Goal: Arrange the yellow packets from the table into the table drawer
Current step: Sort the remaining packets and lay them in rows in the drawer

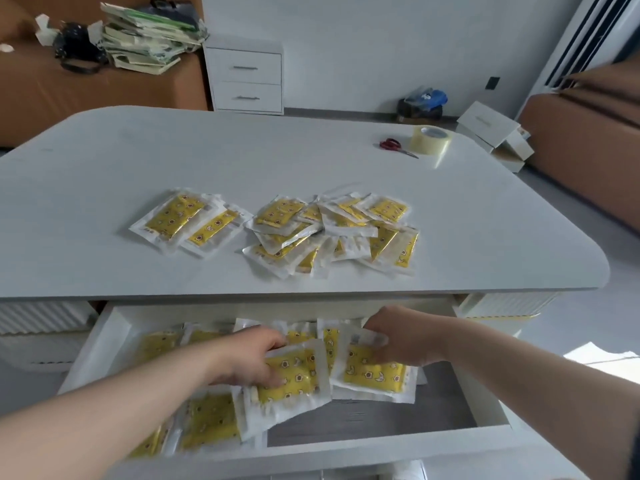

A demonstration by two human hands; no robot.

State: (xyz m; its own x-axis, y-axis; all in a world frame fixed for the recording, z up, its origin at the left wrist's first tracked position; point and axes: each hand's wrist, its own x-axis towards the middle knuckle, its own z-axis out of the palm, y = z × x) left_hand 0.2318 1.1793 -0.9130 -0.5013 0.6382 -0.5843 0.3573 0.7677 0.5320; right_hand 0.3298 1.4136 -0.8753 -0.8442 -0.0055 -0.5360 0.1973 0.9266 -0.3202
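Note:
The table drawer (485,407) stands pulled out below the tabletop edge, with several yellow packets lying in its left and middle parts. My left hand (249,355) grips one packet (294,379) by its left edge inside the drawer. My right hand (398,336) pinches the top of another packet (375,374) just to the right of it. On the table (104,174) a small group of packets (188,220) lies left of centre, and a larger loose pile of packets (332,233) lies in the middle.
Red-handled scissors (393,145) and a roll of clear tape (431,139) sit at the table's far right. Behind stand a white two-drawer cabinet (246,77), a brown sofa with stacked papers (149,36), and cardboard boxes (495,136) on the floor at right.

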